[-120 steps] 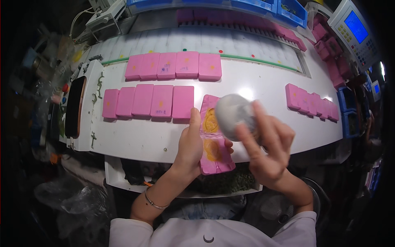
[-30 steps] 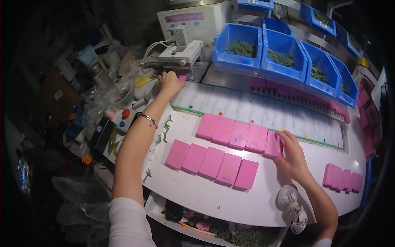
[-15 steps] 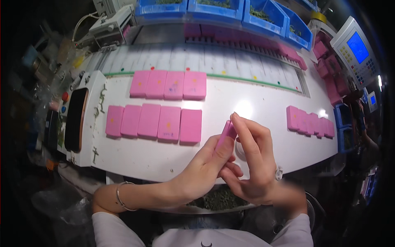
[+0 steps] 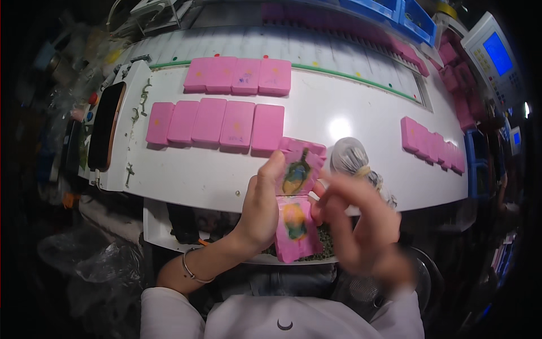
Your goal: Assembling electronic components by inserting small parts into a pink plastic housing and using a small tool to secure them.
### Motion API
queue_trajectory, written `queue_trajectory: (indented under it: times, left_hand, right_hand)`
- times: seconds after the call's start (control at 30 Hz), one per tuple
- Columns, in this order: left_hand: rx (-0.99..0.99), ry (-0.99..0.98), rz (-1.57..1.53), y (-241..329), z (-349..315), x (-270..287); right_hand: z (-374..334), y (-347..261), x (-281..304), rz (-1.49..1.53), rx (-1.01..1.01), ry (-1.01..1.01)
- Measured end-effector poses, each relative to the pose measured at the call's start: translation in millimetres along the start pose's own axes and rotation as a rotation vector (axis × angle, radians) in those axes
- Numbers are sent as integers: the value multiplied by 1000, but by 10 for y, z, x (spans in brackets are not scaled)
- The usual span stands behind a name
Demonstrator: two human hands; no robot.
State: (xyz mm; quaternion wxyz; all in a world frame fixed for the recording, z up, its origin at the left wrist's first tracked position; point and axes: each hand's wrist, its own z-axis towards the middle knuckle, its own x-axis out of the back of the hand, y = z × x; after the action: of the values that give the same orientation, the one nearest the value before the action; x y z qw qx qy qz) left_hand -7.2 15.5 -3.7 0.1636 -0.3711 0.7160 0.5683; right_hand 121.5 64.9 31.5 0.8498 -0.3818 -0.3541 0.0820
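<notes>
My left hand (image 4: pixel 262 189) grips a pink rubber mould (image 4: pixel 286 195) that lies opened into two halves joined near the middle. The inner faces show a dark, bottle-shaped hollow and yellow-green stains. Smeared by motion, my right hand (image 4: pixel 364 226) is close to the mould's right side; whether it touches or holds anything cannot be made out. Just beyond it on the white table (image 4: pixel 197 178) rests a whitish tied cloth pouch (image 4: pixel 357 160). Two rows of closed pink moulds (image 4: pixel 209 121) lie to the left, their flat faces up.
More pink moulds (image 4: pixel 432 147) stand at the right. A black phone (image 4: pixel 107 127) lies on the left ledge. Under the table edge, a tray of green bits (image 4: pixel 326 243) is partly hidden. Blue bins (image 4: pixel 418 22) and a keypad display (image 4: pixel 497 51) are at the far right.
The mould, closed and held edge-up before, is now spread open in my left hand. My right hand has moved away from its top edge. The cloth pouch is now uncovered; the view has tilted downward.
</notes>
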Motion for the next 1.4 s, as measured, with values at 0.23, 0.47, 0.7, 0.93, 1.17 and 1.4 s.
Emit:
queue_trajectory:
  times: [0.23, 0.47, 0.7, 0.93, 1.17, 1.4]
  left_hand:
    - [-29, -71, 390, 65, -142, -10]
    - [-31, -77, 400, 84, -80, 11]
    - [-21, -14, 517, 12, -47, 61]
    - [10, -43, 572, -6, -18, 114]
    - [57, 117, 473, 56, -83, 108]
    - [-194, -218, 614, 96, -262, 208]
  right_hand:
    - [144, 68, -17, 238, -319, 54]
    - [118, 106, 0, 347, -361, 57]
    - [89, 206, 10, 346, -538, -39]
    - [45, 262, 28, 294, -484, -63]
    - [-192, 125, 91, 15, -187, -51]
    - [-404, 63, -5, 395, -242, 236]
